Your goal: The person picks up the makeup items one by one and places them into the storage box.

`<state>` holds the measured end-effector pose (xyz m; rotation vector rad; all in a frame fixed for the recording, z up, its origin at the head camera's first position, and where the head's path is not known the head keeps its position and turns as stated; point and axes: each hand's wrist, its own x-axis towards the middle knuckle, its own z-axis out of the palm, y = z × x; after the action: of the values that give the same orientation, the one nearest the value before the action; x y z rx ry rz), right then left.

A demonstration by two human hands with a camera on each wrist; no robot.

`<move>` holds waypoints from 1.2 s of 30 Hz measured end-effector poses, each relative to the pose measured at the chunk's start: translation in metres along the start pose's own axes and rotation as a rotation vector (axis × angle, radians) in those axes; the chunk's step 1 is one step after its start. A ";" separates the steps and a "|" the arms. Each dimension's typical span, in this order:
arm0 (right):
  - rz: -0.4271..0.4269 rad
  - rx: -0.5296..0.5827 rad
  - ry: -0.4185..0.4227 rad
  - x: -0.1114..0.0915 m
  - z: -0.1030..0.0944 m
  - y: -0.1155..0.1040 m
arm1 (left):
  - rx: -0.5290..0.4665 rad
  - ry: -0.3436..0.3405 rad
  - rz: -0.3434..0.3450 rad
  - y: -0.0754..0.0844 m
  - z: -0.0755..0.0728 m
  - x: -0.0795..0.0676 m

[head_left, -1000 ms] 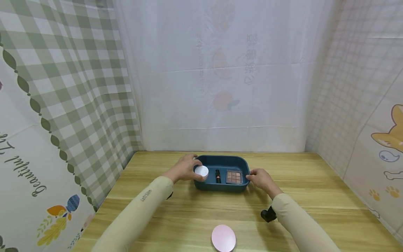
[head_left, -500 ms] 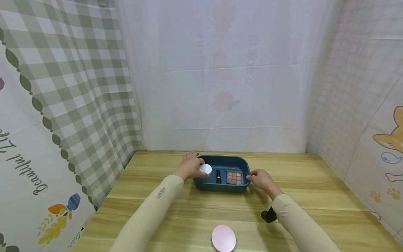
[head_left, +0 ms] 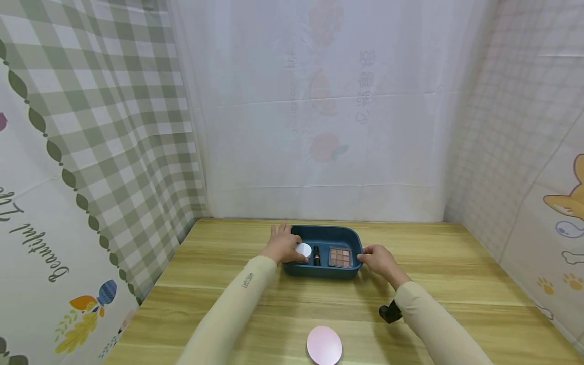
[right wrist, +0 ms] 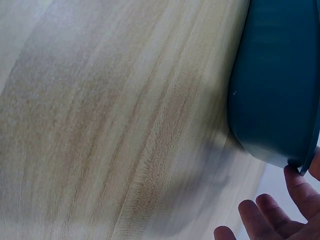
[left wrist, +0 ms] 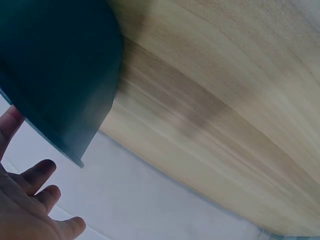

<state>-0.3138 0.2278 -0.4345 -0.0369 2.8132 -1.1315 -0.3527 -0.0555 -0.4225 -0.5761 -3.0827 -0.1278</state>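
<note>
In the head view my left hand [head_left: 281,248] reaches over the left end of a dark blue tray [head_left: 321,272]. Thumb and index finger pinch a small round white container [head_left: 303,250] low inside it, and the other fingers spread past the rim. Beside the container lie a black lipstick tube [head_left: 317,256] and a clear-lidded eyeshadow palette [head_left: 340,257] with brownish pans. At the tray's right end my right hand [head_left: 379,260] pinches the rim; the right wrist view shows its thumb and index finger [right wrist: 300,187] at the edge. The left wrist view does not show the container.
A pink disc [head_left: 324,345] lies on the wooden table [head_left: 255,324] near the front. Below the right wrist shows a black object [head_left: 390,312]. White cloth [head_left: 319,152] hangs behind the table, with patterned cloths on both sides.
My left hand has carried the white container rightward and down into the tray, close to the lipstick. The right hand stays on the rim.
</note>
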 end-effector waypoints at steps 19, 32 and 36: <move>0.001 0.014 -0.010 0.002 0.001 0.002 | 0.127 -0.055 -0.018 0.010 0.008 0.002; -0.005 0.002 -0.006 0.001 0.001 0.001 | 0.042 -0.105 -0.045 0.005 0.005 0.002; -0.009 -0.003 -0.003 0.002 0.001 0.001 | 0.005 -0.104 -0.045 0.002 -0.001 0.001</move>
<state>-0.3157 0.2282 -0.4360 -0.0509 2.8156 -1.1276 -0.3528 -0.0531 -0.4218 -0.5305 -3.1966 -0.0937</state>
